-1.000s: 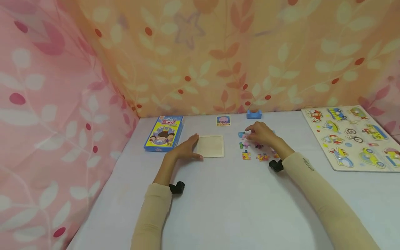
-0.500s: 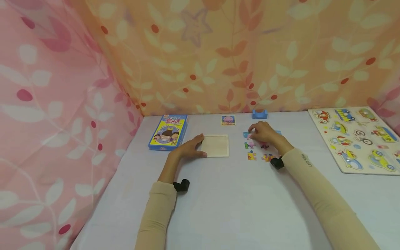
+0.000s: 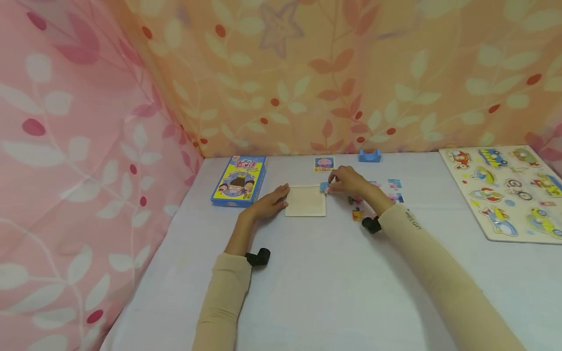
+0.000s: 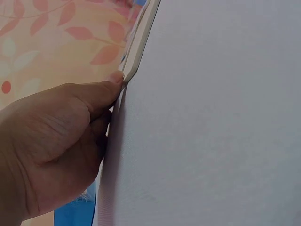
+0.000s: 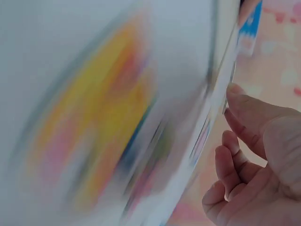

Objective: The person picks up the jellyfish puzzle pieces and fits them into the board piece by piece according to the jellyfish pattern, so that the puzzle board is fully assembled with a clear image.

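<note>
A shallow light wooden puzzle tray (image 3: 303,202) lies flat with a low rim. My left hand (image 3: 267,204) rests against its left side, fingers extended toward the far corner. In the left wrist view the thumb (image 4: 106,89) touches the tray edge (image 4: 139,44). My right hand (image 3: 350,183) pinches a small blue-and-pink jigsaw piece (image 3: 324,187) at the tray's far right corner; whether the piece touches the tray I cannot tell. Several more pieces lie right of the tray, including an orange one (image 3: 357,215) and a blue one (image 3: 394,183), partly hidden by the right hand and wrist.
A blue-and-yellow card box (image 3: 239,181) lies left of the tray. Behind stand a small picture card (image 3: 324,164) and a blue plastic holder (image 3: 370,155). At right is a large vehicle puzzle board (image 3: 500,192). Patterned cloth (image 3: 281,97) closes off the back and left.
My right hand has picked up the jigsaw piece from the group and carried it left to the tray's far right corner. The left hand stays by the tray; the head view shifts slightly.
</note>
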{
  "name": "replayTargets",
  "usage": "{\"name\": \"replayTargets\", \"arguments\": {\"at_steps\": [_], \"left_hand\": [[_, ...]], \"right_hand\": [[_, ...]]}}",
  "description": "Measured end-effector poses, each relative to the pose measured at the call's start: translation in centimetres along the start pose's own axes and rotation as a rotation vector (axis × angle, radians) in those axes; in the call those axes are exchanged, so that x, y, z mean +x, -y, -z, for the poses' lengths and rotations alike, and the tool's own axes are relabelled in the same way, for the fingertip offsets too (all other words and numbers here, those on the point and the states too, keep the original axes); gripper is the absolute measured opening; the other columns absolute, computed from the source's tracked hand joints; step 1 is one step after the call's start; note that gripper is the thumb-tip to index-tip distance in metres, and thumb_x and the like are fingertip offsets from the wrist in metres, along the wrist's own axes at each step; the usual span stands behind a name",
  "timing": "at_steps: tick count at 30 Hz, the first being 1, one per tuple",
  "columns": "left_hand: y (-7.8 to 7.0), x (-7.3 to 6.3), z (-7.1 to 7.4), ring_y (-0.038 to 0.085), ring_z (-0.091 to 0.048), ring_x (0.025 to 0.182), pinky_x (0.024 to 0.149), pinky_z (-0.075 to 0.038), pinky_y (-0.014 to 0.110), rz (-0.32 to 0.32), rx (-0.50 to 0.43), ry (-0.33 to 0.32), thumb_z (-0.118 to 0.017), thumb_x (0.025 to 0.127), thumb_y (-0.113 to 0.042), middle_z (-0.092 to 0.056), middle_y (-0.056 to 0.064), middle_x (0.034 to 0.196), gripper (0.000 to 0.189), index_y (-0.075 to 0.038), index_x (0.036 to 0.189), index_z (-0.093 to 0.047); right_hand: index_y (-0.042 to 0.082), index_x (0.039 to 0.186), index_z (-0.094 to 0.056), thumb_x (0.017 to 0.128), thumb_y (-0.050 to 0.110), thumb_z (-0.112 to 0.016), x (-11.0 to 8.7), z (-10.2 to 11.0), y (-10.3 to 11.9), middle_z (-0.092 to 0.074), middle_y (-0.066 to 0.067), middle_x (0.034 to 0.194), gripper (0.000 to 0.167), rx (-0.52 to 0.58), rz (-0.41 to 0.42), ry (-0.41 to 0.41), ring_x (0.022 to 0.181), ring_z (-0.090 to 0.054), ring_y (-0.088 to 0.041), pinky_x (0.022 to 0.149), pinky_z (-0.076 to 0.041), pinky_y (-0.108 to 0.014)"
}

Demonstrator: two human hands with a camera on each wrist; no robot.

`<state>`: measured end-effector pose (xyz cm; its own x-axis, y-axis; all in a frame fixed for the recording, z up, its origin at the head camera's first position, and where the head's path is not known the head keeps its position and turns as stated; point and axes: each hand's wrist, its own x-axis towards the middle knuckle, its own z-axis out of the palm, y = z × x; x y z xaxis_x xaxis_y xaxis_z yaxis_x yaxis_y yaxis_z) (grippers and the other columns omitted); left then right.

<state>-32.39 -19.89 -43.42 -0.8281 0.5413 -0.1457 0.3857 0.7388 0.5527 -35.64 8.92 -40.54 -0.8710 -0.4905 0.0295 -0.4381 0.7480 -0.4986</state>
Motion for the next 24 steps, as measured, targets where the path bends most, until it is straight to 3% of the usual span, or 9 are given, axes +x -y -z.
{"name": "replayTargets", "arguments": {"at_steps": [5, 8, 12, 17, 24], "left_hand": [[-0.1, 0.2, -0.1, 0.023, -0.007, 0.144, 0.117, -0.011, 0.04, -0.009, 0.005, -0.008, -0.044, 0.097, -0.026, -0.012, 0.005, 0.155, 0.058, -0.009, 0.146, -0.02], [-0.1, 0.4, -0.1, 0.023, -0.008, 0.143, 0.116, -0.012, 0.04, -0.013, -0.001, -0.006, -0.045, 0.097, -0.026, -0.013, 0.005, 0.155, 0.058, -0.008, 0.146, -0.021], [0.0, 0.5, -0.1, 0.023, -0.01, 0.143, 0.116, -0.013, 0.04, -0.009, -0.012, -0.015, -0.048, 0.096, -0.026, -0.015, 0.004, 0.155, 0.058, -0.009, 0.146, -0.024], [0.2, 0.6, -0.2, 0.022, -0.011, 0.143, 0.116, -0.013, 0.04, -0.008, -0.029, -0.024, -0.048, 0.096, -0.027, -0.016, 0.003, 0.155, 0.058, -0.009, 0.145, -0.025], [0.5, 0.4, -0.1, 0.02, -0.012, 0.143, 0.116, -0.014, 0.039, 0.02, -0.03, -0.045, -0.048, 0.095, -0.029, -0.017, -0.002, 0.154, 0.056, -0.012, 0.145, -0.027]], "right_hand": [[-0.004, 0.096, -0.066, 0.078, 0.015, -0.072, 2.1, -2.2, 2.3, -0.057, -0.013, 0.075, 0.027, 0.057, 0.126, -0.086, 0.075, -0.049, -0.023, 0.068, -0.039, -0.031], [-0.005, 0.095, -0.065, 0.078, 0.013, -0.072, 2.8, -3.4, 2.8, -0.052, -0.009, 0.07, 0.026, 0.105, 0.148, -0.115, 0.071, -0.046, -0.02, 0.064, -0.036, -0.027], [-0.004, 0.098, -0.064, 0.08, 0.012, -0.069, 3.5, -4.7, 3.2, -0.052, -0.009, 0.072, 0.025, 0.145, 0.133, -0.105, 0.073, -0.047, -0.02, 0.067, -0.038, -0.027], [-0.001, 0.101, -0.066, 0.081, 0.015, -0.069, 3.9, -5.4, 3.6, -0.055, -0.011, 0.079, 0.025, 0.172, 0.056, -0.089, 0.078, -0.048, -0.022, 0.071, -0.039, -0.029], [0.002, 0.102, -0.07, 0.079, 0.018, -0.072, 4.2, -5.6, 4.1, -0.056, -0.011, 0.082, 0.028, 0.238, -0.019, -0.111, 0.076, -0.045, -0.02, 0.066, -0.034, -0.026]]}}
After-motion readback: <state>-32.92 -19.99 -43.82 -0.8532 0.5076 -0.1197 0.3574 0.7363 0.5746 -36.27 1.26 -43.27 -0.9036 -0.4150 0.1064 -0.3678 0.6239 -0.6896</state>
